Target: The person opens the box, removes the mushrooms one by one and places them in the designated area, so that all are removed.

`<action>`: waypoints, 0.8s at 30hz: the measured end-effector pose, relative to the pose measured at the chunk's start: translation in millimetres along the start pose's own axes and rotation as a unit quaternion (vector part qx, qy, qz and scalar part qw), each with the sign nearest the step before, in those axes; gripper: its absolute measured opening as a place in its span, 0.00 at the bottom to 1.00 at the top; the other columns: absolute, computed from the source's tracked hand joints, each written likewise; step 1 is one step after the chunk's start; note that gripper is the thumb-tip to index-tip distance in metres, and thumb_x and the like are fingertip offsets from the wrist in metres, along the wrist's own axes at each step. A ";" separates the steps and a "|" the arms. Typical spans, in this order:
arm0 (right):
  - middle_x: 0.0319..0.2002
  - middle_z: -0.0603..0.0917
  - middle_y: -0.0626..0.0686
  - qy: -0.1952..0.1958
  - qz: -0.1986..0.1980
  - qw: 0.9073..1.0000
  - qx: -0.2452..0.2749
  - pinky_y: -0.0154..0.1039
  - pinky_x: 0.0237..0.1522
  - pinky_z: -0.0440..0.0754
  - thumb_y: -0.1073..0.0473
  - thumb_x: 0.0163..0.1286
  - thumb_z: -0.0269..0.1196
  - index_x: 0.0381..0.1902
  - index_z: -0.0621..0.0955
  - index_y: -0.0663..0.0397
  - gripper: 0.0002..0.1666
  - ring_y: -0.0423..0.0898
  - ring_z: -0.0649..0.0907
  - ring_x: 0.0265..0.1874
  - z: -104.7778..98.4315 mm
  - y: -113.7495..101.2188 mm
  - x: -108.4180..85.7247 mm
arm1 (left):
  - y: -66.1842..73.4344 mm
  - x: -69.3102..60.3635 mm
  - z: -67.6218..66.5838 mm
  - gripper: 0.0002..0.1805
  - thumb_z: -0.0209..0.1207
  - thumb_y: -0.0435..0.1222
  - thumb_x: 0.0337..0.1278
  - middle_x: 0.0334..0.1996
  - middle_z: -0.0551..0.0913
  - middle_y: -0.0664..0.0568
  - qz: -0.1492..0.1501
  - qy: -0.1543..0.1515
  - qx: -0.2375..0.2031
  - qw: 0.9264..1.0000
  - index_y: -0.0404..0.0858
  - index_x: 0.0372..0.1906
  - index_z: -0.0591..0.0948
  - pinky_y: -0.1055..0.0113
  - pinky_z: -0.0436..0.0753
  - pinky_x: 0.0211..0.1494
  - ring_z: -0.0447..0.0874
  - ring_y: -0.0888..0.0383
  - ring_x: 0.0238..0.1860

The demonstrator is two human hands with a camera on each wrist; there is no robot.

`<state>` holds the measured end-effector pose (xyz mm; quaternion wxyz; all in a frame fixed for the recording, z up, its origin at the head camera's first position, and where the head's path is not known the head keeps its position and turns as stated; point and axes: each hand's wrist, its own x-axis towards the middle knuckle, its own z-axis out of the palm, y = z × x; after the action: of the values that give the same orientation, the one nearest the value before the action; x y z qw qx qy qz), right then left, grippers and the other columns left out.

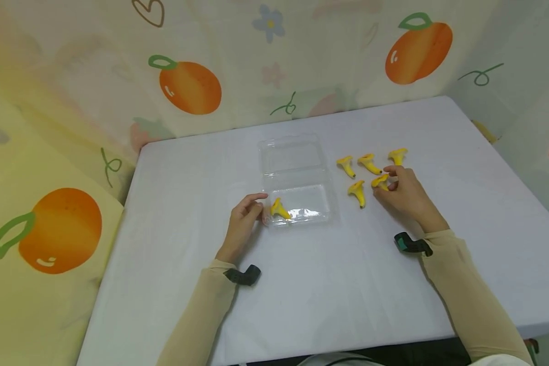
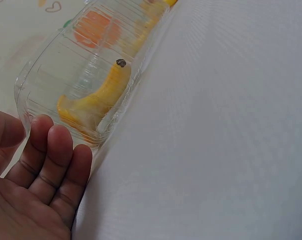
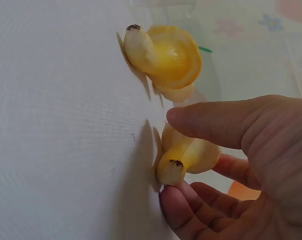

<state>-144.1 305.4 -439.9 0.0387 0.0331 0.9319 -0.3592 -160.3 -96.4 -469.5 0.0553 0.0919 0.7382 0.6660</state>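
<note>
A hinged clear plastic box (image 1: 302, 195) lies opened out on the table, with one yellow chanterelle-like mushroom (image 1: 280, 209) at the left of its near half. At that side, my left hand (image 1: 243, 221) touches the box's edge; its fingertips meet the wall in the left wrist view, the fingers nearly straight. Over to the right, my right hand (image 1: 407, 195) has thumb and fingers around another yellow mushroom (image 3: 173, 167), pinching it at table level. Part of its cap is hidden behind the thumb. Several similar mushrooms (image 1: 357, 193) lie close by.
A white cloth covers the table (image 1: 174, 203). The box's lid half (image 1: 293, 155) lies flat behind the near half. Behind the table hangs a curtain (image 1: 238, 51) printed with oranges. Each wrist carries a small black camera (image 1: 243, 275).
</note>
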 end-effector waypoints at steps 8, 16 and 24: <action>0.70 0.59 0.73 -0.012 0.002 1.000 0.005 0.41 0.40 0.74 0.52 0.71 0.64 0.75 0.61 0.65 0.43 0.58 0.73 0.49 -7.0 -5.9 1.9 | 1.4 0.8 1.1 0.17 0.49 0.29 0.73 0.26 0.77 0.56 -0.004 -0.003 -0.005 1.000 0.31 0.62 0.78 0.73 0.82 0.44 0.77 0.62 0.29; 0.69 0.62 0.72 0.013 0.004 1.000 0.008 0.40 0.37 0.75 0.49 0.70 0.66 0.75 0.63 0.64 0.44 0.60 0.74 0.51 -10.9 -12.9 -0.2 | 0.4 0.7 0.9 0.16 0.50 0.28 0.72 0.26 0.76 0.53 0.003 0.002 -0.002 1.000 0.33 0.59 0.80 0.73 0.81 0.43 0.77 0.60 0.29; 0.69 0.65 0.70 0.019 -0.003 1.000 0.002 0.39 0.36 0.75 0.47 0.72 0.63 0.74 0.64 0.63 0.41 0.60 0.74 0.53 -14.3 -20.8 -4.5 | 0.0 1.2 0.8 0.16 0.50 0.29 0.73 0.26 0.77 0.54 0.000 0.005 0.003 1.000 0.35 0.59 0.81 0.73 0.80 0.43 0.77 0.62 0.30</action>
<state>-142.2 299.5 -415.0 0.0201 0.0367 0.9317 -0.3608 -161.3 -95.3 -469.5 0.0516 0.0886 0.7403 0.6644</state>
